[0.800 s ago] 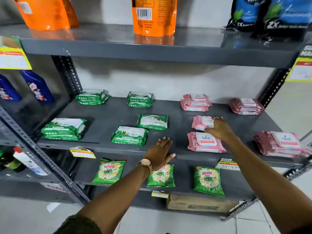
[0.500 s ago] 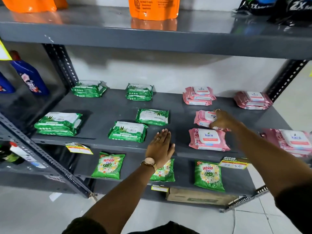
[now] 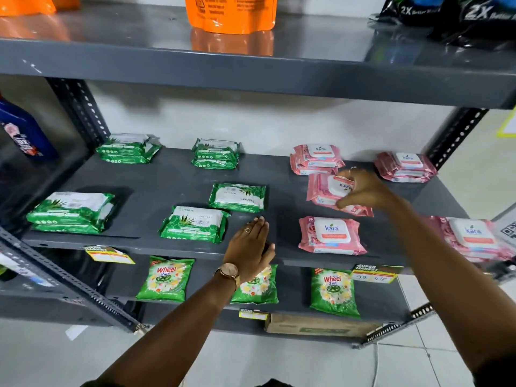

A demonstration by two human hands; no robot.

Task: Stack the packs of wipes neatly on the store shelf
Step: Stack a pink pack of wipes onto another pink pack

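The grey metal store shelf (image 3: 173, 188) fills the view; everything below is placed against its front edge. Compared with 0.8 s ago, the camera has dipped and closed in, so the orange pouch (image 3: 230, 12) on the board above is cut off at its top.

Green flat plastic packs of wipes (image 3: 71, 212) lie toward the shelf's left side, in two-high piles at the front left and along the back wall, with two single ones nearer the middle. Pink flat plastic packs of wipes (image 3: 331, 236) occupy the right side.

The right hand (image 3: 363, 188) has lifted one pink pack (image 3: 328, 192) off the shelf, behind the single pink one at the front edge. Earlier it lay flat with the label reading upright; now it is tilted, its label upside down (the "kara" print is inverted), long axis running left to right. Thumb beneath and fingers over the top pinch its right end.

The left hand (image 3: 248, 247), wearing a gold wristwatch (image 3: 229, 270), rests flat on the front edge at mid-shelf, fingers together and extended, holding nothing, much as before.
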